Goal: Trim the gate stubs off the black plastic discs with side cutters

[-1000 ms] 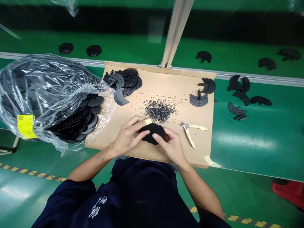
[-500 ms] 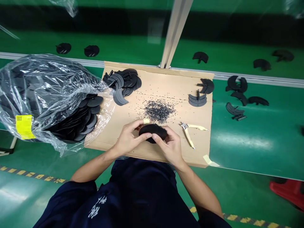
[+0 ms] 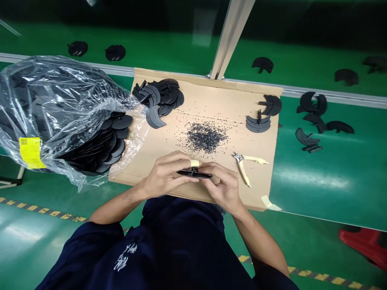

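Observation:
Between my two hands is a thin black plastic disc point(image 3: 193, 173), turned nearly edge-on, with a small raised part on its far side. My left hand point(image 3: 166, 173) grips its left end, thumb below and fingers above; yellowish tape wraps one fingertip. On the right end, my right hand point(image 3: 222, 183) pinches the disc between thumb and fingers. Just beyond them lies a heap of tiny black plastic bits point(image 3: 205, 136) on a cardboard sheet point(image 3: 196, 193). Nippers with pale yellow handles point(image 3: 246, 164) rest spread to the right of my right hand.
A clear plastic bag point(image 3: 60, 100) full of black discs bulges at the left. Black curved parts point(image 3: 166, 94) are piled on the cardboard's far left, with others point(image 3: 258, 123) at its right. More parts point(image 3: 313, 104) sit on the green table. A metal post point(image 3: 231, 38) rises behind.
Both hands have tilted the black disc from showing its broad face to nearly edge-on. The left fingers have come over its top. The view has shifted slightly.

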